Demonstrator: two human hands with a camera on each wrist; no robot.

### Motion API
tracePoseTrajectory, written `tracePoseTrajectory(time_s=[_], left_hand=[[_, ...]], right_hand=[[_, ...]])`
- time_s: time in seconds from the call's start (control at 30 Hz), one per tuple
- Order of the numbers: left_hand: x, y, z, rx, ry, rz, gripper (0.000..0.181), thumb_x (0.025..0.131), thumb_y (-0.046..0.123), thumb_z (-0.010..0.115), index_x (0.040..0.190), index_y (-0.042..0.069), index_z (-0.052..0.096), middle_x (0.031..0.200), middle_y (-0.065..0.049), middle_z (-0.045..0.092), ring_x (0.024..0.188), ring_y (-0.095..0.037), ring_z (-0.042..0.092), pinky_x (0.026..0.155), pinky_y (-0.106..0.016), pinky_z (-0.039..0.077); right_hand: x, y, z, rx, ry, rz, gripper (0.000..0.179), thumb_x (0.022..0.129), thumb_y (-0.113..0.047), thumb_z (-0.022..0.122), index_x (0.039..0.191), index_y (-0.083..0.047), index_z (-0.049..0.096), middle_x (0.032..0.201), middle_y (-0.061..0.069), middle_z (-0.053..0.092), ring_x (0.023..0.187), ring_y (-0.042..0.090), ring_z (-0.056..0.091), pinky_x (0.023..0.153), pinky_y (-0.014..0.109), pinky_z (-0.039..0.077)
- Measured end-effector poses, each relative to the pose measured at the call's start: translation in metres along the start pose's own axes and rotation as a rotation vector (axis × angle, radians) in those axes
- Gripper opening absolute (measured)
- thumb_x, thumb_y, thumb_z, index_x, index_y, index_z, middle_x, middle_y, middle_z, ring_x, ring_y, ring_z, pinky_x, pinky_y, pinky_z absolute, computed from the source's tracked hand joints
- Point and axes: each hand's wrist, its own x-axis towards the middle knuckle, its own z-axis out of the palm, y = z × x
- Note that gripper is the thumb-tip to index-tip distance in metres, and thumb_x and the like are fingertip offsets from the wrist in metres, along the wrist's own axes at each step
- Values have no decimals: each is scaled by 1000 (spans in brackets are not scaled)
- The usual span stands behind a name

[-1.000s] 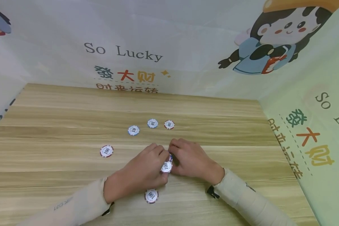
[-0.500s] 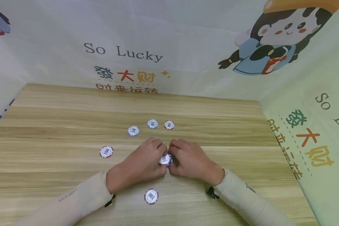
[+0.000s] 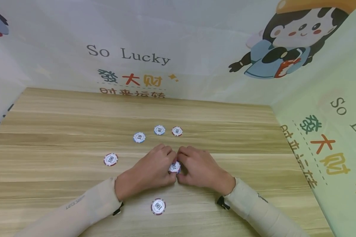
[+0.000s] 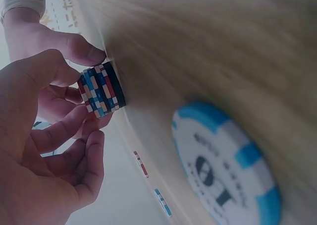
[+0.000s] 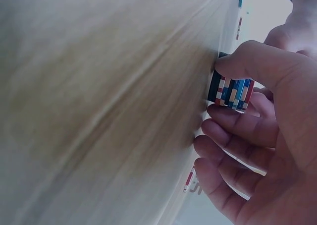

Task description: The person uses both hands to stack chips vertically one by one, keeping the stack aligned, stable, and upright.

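A short stack of poker chips (image 3: 174, 168) stands on the table between both hands. From the side, in the left wrist view, the stack (image 4: 101, 90) shows red and blue layers over a dark bottom layer. My left hand (image 3: 149, 169) pinches the top red-edged chip (image 4: 83, 95) between thumb and index finger. My right hand (image 3: 203, 169) grips the stack's lower part; in the right wrist view its thumb (image 5: 242, 61) lies along the dark bottom layer. The other right fingers (image 5: 218, 155) are spread and loosely bent below. Part of the chip's face is hidden by fingers.
Beyond the hands lie two blue-edged "10" chips (image 3: 139, 137) and a red-edged "100" chip (image 3: 177, 131). Another red-edged chip (image 3: 110, 159) is at left, and a dark-red-edged one (image 3: 158, 206) lies nearer the person. Printed cloth walls (image 3: 201, 59) enclose the wooden table (image 3: 240, 131).
My left hand has moved forward with its chip, which has gone from the near side of the stack to lying over it. The right hand has stayed in place.
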Motion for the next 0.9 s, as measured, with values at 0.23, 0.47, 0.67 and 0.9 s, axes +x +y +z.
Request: tracePoseTrajectory(time_s=[0.23, 0.47, 0.67, 0.9], left_hand=[[-1, 0, -5, -6, -29, -6, 25, 84, 22, 84, 95, 2, 73, 94, -9, 70, 88, -25, 63, 82, -39, 56], [-7, 1, -8, 6, 5, 7, 32, 89, 29, 87, 100, 2, 74, 103, -12, 71, 96, -28, 65, 88, -40, 58], [-17, 3, -14, 3, 6, 8, 28, 90, 27, 86, 100, 4, 72, 102, -9, 68, 95, -26, 63, 86, -40, 58], [-31, 12, -24, -14, -99, 71, 28, 91, 29, 86, 102, 8, 71, 99, -4, 65, 88, -20, 58, 79, -36, 55]], right_hand=[[0, 0, 0, -10, -4, -5, 37, 84, -34, 83, 109, -9, 77, 106, 0, 68, 88, 17, 64, 63, 34, 58], [0, 0, 1, -10, -2, -5, 35, 84, -34, 84, 108, -9, 77, 105, -1, 68, 87, 16, 64, 64, 33, 57], [-1, -1, 1, 20, -8, 2, 31, 83, -31, 85, 106, -11, 77, 105, -1, 68, 87, 16, 64, 63, 31, 56], [1, -1, 0, 31, -34, 15, 31, 86, -34, 84, 107, -12, 78, 106, -2, 69, 88, 14, 63, 68, 31, 57]])
